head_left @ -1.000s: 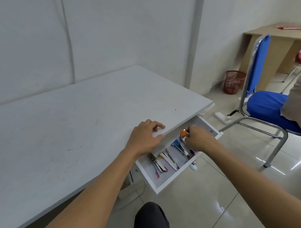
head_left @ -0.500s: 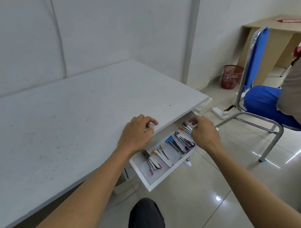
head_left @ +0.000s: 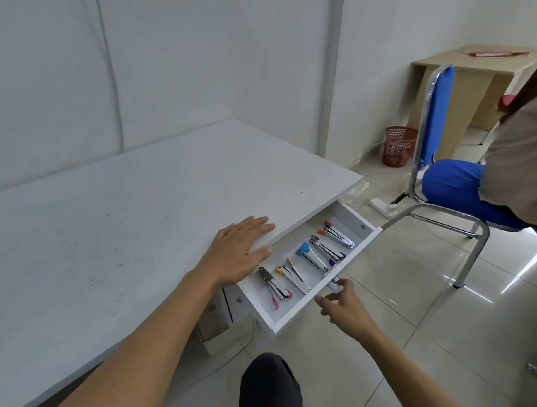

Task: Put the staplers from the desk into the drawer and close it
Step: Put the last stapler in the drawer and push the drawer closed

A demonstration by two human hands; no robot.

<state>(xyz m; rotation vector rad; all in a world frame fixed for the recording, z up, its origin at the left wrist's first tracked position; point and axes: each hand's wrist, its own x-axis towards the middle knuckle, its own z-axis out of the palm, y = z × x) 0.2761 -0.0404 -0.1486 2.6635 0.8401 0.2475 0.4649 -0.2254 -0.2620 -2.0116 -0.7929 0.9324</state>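
The white drawer (head_left: 298, 316) stands pulled out from under the white desk (head_left: 116, 227). Several metal staplers lie side by side in it: a pink-tipped one (head_left: 273, 287) at the near end, a yellow-tipped one (head_left: 294, 277), a blue one (head_left: 311, 256), a purple-tipped one (head_left: 326, 248) and an orange-tipped one (head_left: 338, 233) at the far end. My left hand (head_left: 238, 250) lies flat on the desk edge above the drawer, fingers apart. My right hand (head_left: 345, 307) is at the drawer's front, with fingertips at its small knob (head_left: 334, 284).
A blue chair (head_left: 449, 172) with a metal frame stands right of the drawer, with a seated person (head_left: 521, 164) on it. A red wastebasket (head_left: 397, 145) and a wooden table (head_left: 469, 71) are behind. A power strip (head_left: 383, 207) lies on the tiled floor. My knee (head_left: 267, 383) is below.
My right hand has left the orange-tipped stapler in the drawer and moved out to the knob on the drawer's front. My left hand has flattened on the desk edge.
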